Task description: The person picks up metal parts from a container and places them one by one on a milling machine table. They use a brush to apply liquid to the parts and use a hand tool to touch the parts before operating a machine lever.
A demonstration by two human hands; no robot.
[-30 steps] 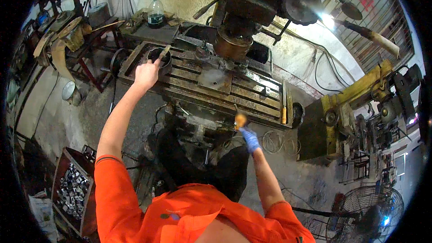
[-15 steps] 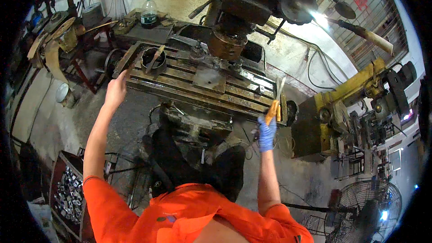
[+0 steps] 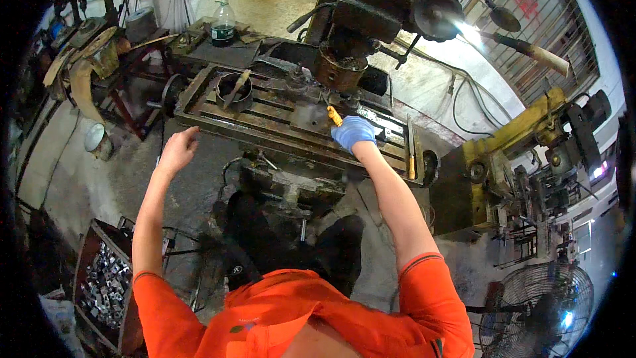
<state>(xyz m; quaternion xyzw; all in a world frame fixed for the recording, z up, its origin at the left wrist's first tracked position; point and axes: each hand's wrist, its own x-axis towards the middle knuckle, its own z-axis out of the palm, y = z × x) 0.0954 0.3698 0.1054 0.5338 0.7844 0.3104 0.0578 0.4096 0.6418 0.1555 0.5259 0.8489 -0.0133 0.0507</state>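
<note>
Gripping a yellow-handled tool [image 3: 334, 116], the gloved right hand [image 3: 353, 132] is closed around the handle's rear, leaving the front part exposed. The tool's thin end points away from the person, over the middle of the slotted machine table [image 3: 265, 139], near a flat plate [image 3: 308, 114]; contact cannot be confirmed. The left hand [image 3: 177, 149] is bare, loosely half-curled with nothing visible in it, just off the table's front left corner.

Progress: the work is judged to be under way, with the tool in use or in position. A brush [image 3: 237, 88] leans in an open pot [image 3: 246, 104] near the left end, unattended. A second yellow-handled tool [image 3: 411, 166] lies along the right edge, untouched. Any result on the plate is too small to tell, so the amount left cannot be established.

Relative to the grip, the tool extends forward and slightly left, the spindle head [image 3: 341, 69] beyond it.
</note>
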